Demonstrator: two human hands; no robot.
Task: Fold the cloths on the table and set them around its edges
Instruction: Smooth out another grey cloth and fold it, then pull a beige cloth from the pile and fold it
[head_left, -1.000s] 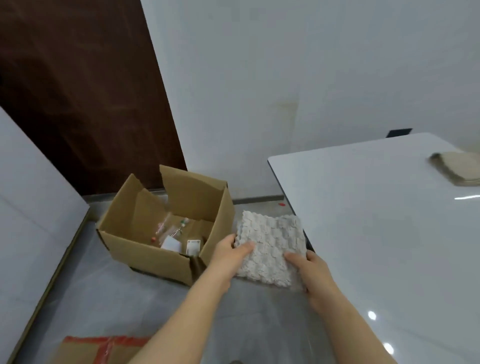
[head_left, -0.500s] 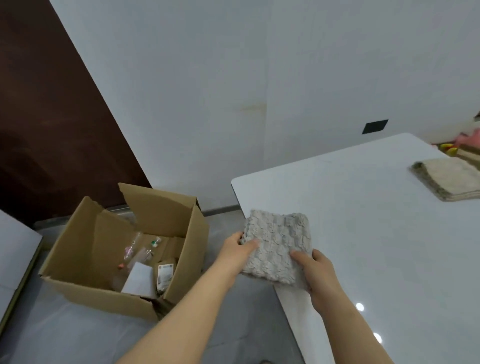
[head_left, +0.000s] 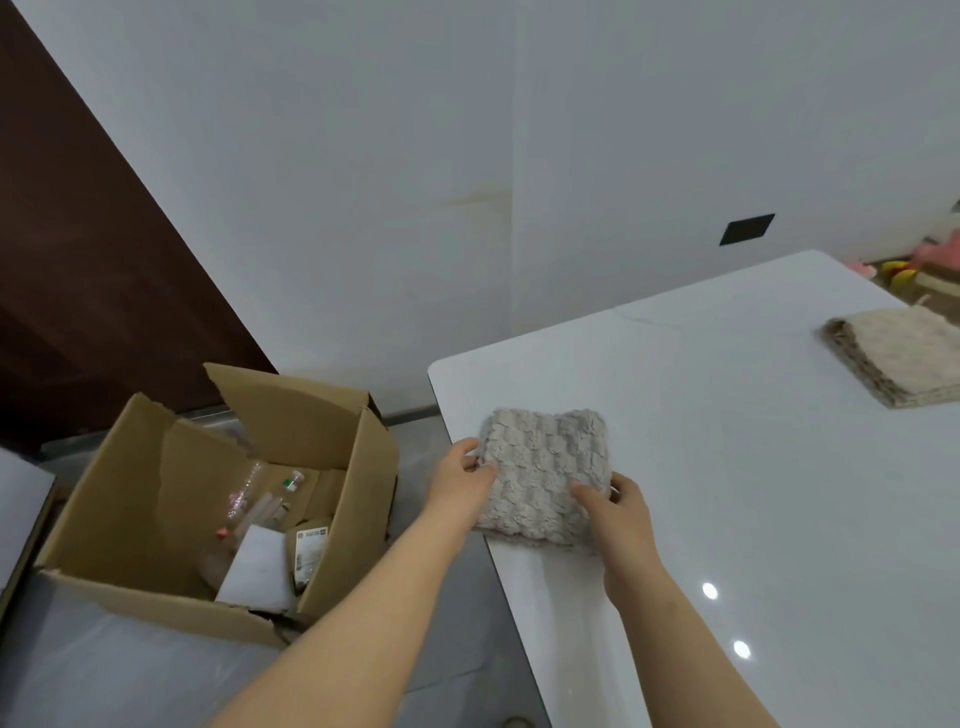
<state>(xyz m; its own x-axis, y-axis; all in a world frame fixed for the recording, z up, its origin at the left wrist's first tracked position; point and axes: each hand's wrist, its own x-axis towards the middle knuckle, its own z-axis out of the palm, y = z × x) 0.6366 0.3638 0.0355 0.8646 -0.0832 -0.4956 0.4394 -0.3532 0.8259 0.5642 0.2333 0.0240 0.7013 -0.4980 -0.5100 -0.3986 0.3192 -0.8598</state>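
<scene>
The fingertips of the left hand (head_left: 460, 480) and right hand (head_left: 615, 512) are mostly hidden under the grey cloth (head_left: 545, 467). At 3 o'clock the picture's edge cuts off the beige cloth (head_left: 893, 358). At its 12 o'clock, bright things (head_left: 901, 270) are too blurred to tell. Labels in the box (head_left: 135, 597), 8 o'clock, are too small to read.

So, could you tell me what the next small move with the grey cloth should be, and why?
Probably set it down flat and let go: the folded grey cloth is at the table edge, pinched by the left hand and right hand.
</scene>
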